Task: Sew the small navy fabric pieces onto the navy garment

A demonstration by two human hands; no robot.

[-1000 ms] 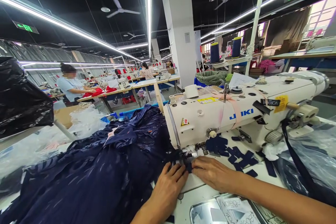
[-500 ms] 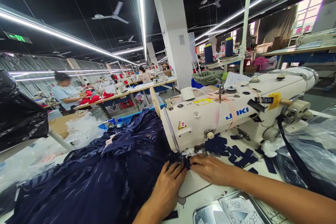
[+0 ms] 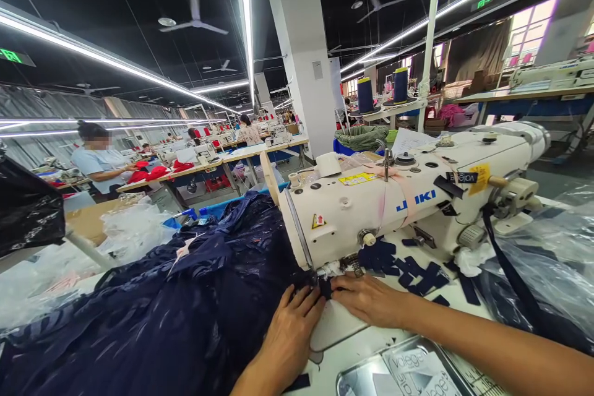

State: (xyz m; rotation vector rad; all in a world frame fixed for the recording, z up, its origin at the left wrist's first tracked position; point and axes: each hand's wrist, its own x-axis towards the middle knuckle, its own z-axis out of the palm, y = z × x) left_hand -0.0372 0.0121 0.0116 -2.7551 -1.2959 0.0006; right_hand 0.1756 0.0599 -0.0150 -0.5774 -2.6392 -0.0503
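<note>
A white sewing machine [image 3: 343,210] stands in front of me, its needle area low at its left end. Under the presser foot lies a bit of navy fabric [image 3: 325,288]. My left hand [image 3: 294,325] rests flat on the garment's edge, fingers stretched toward the needle. From the other side, my right hand [image 3: 371,300] has its fingers bent and pressed together at the fabric; the fingertips are partly hidden. A large shiny navy garment [image 3: 185,297] spreads over the table to the left. Small navy fabric pieces [image 3: 420,275] lie scattered right of the needle.
A metal tray [image 3: 346,380] with printed labels [image 3: 411,365] sits at the front. Clear plastic [image 3: 547,260] lies at right, and a black bag [image 3: 28,204] hangs at left. Thread cones [image 3: 365,96] stand behind the machine. A person [image 3: 95,158] sits at a farther table with red fabric.
The whole view has shifted slightly left. Both hands stay beside the needle with hardly any movement against the machine.
</note>
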